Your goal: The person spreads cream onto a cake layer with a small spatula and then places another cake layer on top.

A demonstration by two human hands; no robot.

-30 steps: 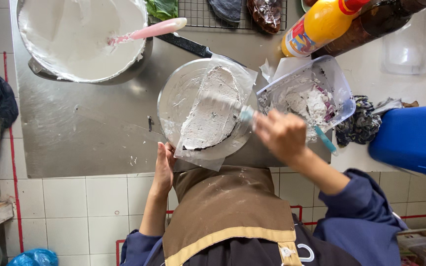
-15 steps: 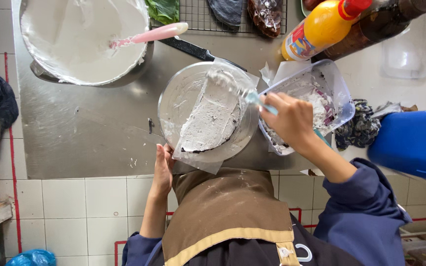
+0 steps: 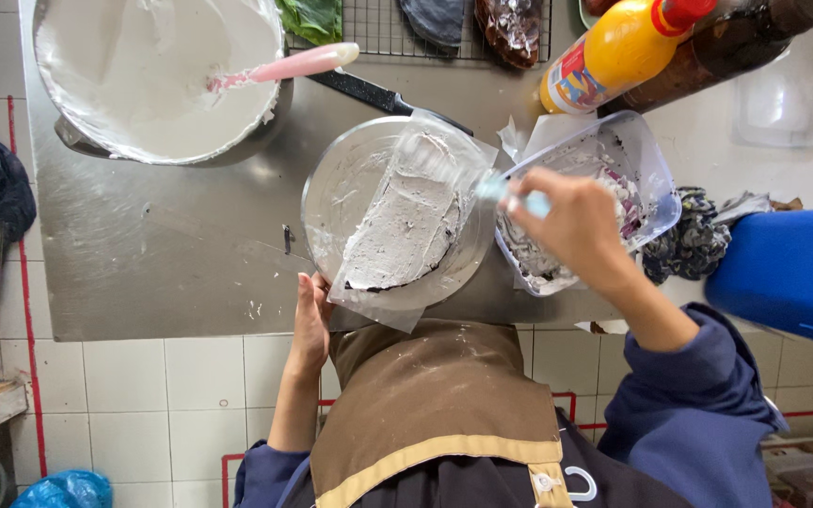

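Cake (image 3: 405, 226), half-frosted, sits on its clear turntable (image 3: 331, 202) at the steel counter's edge — our right hand (image 3: 571, 221) clenches the spatula (image 3: 496, 188), left hand (image 3: 310, 315) flat against the rim — we risk gouging it.

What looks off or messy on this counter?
Small stuff only: white smears and crumbs on the steel counter left of the cake plate, and the pink spatula left standing in the big frosting bowl. Nothing spilled or broken.

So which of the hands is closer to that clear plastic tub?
Right. The right hand hovers over the clear plastic tub; the left hand rests at the round turntable's far side.
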